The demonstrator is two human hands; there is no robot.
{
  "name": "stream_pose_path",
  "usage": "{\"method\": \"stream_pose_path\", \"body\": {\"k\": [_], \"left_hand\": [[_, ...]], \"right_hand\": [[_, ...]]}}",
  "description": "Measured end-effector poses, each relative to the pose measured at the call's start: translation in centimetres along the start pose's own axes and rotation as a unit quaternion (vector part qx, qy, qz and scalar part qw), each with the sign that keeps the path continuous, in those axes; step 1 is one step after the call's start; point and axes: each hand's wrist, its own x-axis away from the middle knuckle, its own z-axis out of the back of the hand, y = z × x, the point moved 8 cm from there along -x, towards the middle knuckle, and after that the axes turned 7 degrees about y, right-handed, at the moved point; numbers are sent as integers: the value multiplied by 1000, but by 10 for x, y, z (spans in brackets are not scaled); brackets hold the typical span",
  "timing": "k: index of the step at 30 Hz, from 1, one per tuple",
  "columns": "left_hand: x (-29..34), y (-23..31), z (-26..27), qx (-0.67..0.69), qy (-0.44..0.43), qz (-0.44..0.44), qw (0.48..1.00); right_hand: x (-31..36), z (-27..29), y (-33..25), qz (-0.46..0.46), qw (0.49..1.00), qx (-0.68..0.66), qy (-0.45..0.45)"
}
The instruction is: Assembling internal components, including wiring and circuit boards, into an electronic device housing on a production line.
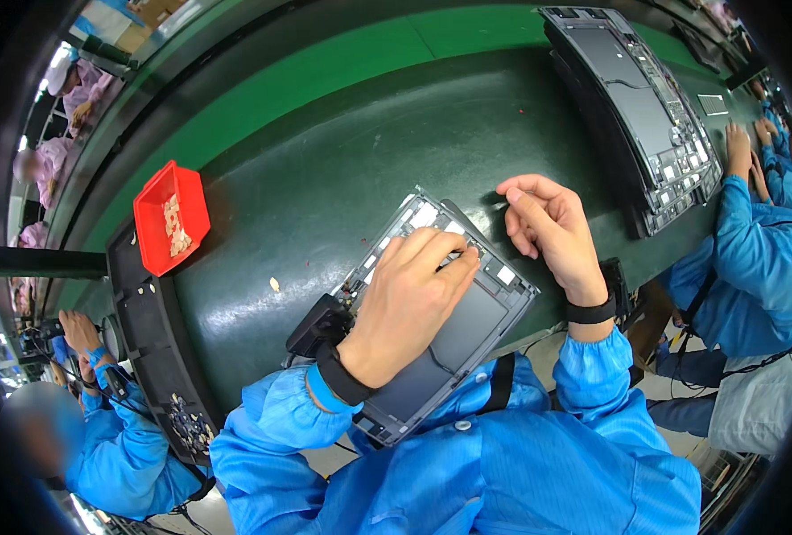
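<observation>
Green worktable (342, 178), workers in blue at both sides, workers in pink past the far edge. Opened laptop (485, 316), innards up, lies at the table's near edge, one end overhanging toward the person. Long axis slants from near left to far right; the end with white parts points away from the person. Left hand (409, 290) lies over it, thumb and index tips together near that far end — cannot tell if they pinch anything. Right hand (552, 232) is off the laptop, past its right corner, fingers loosely curled; can't tell whether the fingertips hold a bit. Black block (317, 326) by the left wrist. Red bin (198, 223) with pale pieces (176, 227) and black tray (146, 330) along the table's left edge — laptop stack (632, 116) toward the right edge.
</observation>
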Motion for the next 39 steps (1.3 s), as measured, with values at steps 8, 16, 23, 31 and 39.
{"method": "stream_pose_path", "body": {"k": [8, 16, 23, 31, 39], "left_hand": [[5, 14, -3, -105, -37, -13, 994], [30, 33, -11, -150, -151, 42, 976], [60, 43, -31, -235, -170, 48, 956], [54, 42, -10, -193, -87, 73, 975], [57, 35, -4, -220, -114, 63, 967]], "right_hand": [[4, 0, 0, 6, 1000, 5, -3], [36, -24, -4, 82, 935, 341, 57], [48, -45, -23, 182, 856, 476, 91], [42, -30, -5, 85, 886, 446, 97], [51, -53, -22, 177, 814, 544, 96]]}}
